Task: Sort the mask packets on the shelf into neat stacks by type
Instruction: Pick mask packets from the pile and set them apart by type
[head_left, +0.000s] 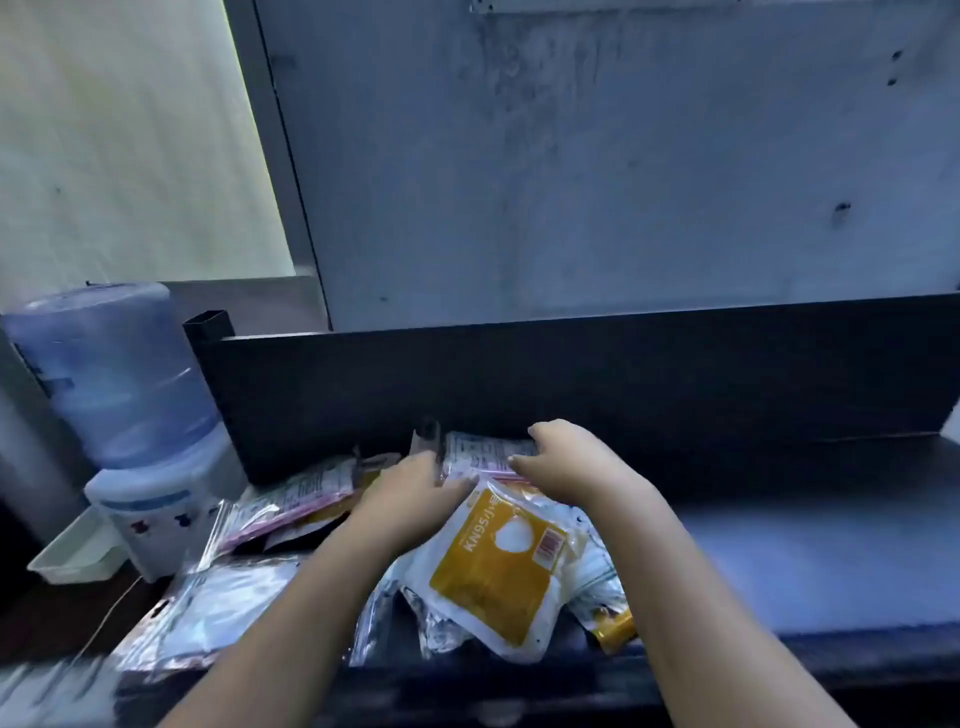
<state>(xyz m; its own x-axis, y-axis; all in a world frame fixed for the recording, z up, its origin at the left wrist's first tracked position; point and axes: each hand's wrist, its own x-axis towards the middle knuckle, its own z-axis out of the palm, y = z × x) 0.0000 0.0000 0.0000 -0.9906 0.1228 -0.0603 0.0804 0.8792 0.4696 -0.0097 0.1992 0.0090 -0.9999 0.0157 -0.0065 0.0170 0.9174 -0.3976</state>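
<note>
Several mask packets lie in a loose heap on the dark shelf (779, 561). On top sits a yellow KN95 packet (498, 566). Behind it, against the shelf's back board, is a clear packet with a printed label and a pink zip strip (483, 457). My right hand (566, 462) grips that packet's right end, fingers curled over its top edge. My left hand (410, 493) holds its left end, with the thumb near the yellow packet's top. More pink-strip packets (291, 499) lie to the left, and clear packets with white masks (218, 608) lie at the front left.
A water dispenser with a blue bottle (124, 384) stands left of the shelf, with a white tray (72, 551) at its base. The dark back board (623, 379) runs along the shelf's rear. The right half of the shelf shows bare surface.
</note>
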